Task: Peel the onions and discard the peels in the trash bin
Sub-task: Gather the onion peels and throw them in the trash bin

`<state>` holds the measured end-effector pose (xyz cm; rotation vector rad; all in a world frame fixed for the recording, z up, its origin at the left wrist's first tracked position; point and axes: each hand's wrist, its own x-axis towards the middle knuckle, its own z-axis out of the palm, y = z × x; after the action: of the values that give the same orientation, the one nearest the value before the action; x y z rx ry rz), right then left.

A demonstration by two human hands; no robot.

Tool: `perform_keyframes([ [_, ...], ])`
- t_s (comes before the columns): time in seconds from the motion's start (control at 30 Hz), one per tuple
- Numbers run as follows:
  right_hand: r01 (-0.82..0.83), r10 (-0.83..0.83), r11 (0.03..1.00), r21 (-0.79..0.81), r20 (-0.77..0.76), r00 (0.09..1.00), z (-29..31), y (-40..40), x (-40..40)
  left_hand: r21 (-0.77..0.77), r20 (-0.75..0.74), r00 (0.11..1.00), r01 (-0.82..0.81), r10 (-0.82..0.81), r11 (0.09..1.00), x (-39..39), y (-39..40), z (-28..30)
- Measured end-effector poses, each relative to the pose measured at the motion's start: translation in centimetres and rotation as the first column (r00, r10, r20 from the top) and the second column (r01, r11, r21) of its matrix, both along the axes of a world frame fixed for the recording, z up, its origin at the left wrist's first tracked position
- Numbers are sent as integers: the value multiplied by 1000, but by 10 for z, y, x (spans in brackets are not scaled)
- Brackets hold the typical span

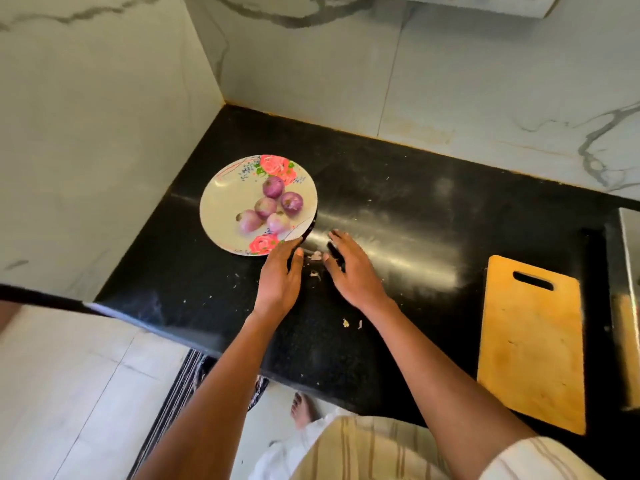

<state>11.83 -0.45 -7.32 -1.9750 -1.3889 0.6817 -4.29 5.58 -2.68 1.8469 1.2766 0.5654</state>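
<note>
Several peeled purple onions (270, 206) lie on a white floral plate (221, 202) at the back left of the black counter (415, 216). My left hand (278, 277) lies flat on the counter with its fingers straight, fingertips at the plate's near rim. My right hand (349, 268) lies flat just right of it, fingers straight. Between the two hands sit small bits of onion peel (316, 256). More peel scraps (346, 323) lie nearer the counter's front edge. No trash bin is in view.
A wooden cutting board (533, 344) lies on the counter at the right. Marble walls close the corner behind and left of the plate. Below the counter edge are a tiled floor, a striped mat (180, 386) and my bare foot (303, 408).
</note>
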Motion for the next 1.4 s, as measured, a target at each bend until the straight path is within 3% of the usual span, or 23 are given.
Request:
perform_keyframes([
  [0.13,-192,196,980,-48,100,975,-5,21,-19,17,-27,997,-66,66,998,-27,-7,-3],
  [0.3,-441,444,896,-46,74,893,6,3,-32,1,-54,995,-78,78,997,-40,-16,-10],
  [0.37,-488,489,870,-67,-6,872,11,-13,-28,1,-67,996,-66,66,998,-43,-20,-12],
  [0.43,-387,382,922,-22,-116,917,15,-27,-17,-6,-66,996,-54,54,999,-42,-21,-12],
  [0.5,-120,127,992,48,-174,977,16,-35,-2,-21,-51,998,-46,45,999,-38,-22,-11],
  [0.57,23,-21,999,23,-95,995,10,-40,5,-35,-41,999,-38,37,999,-34,-24,-12],
  [0.67,-157,163,986,-62,111,980,2,-41,-9,-36,-35,999,-11,10,999,-28,-26,-14],
  [0.77,-291,291,955,-52,6,957,4,-47,-21,-38,-26,999,30,-31,999,-22,-28,-13],
  [0.8,-270,268,962,-39,-54,962,5,-53,-20,-40,-24,999,43,-44,998,-21,-30,-13],
  [0.87,-31,32,999,8,-134,990,5,-65,-14,-44,-13,997,69,-70,997,-23,-31,-11],
  [0.93,238,-238,971,38,-4,971,0,-76,-7,-46,-6,997,71,-71,996,-26,-32,-11],
  [0.97,256,-257,966,16,110,960,-4,-81,-10,-48,-8,998,65,-66,997,-30,-32,-13],
  [1.03,153,-139,987,-40,247,959,-9,-83,-27,-49,-3,999,54,-54,997,-35,-36,-15],
  [1.2,-48,45,999,17,134,990,-4,-62,-80,-30,54,998,46,-45,998,-44,-40,-16],
  [1.27,-93,95,994,60,-40,995,1,-55,-88,-34,65,997,44,-42,998,-52,-41,-15],
  [1.33,76,-56,994,84,-228,972,8,-55,-79,-38,72,997,43,-40,998,-62,-43,-14],
  [1.4,312,-288,946,85,-216,933,7,-59,-60,-43,76,997,35,-32,998,-70,-44,-12],
])
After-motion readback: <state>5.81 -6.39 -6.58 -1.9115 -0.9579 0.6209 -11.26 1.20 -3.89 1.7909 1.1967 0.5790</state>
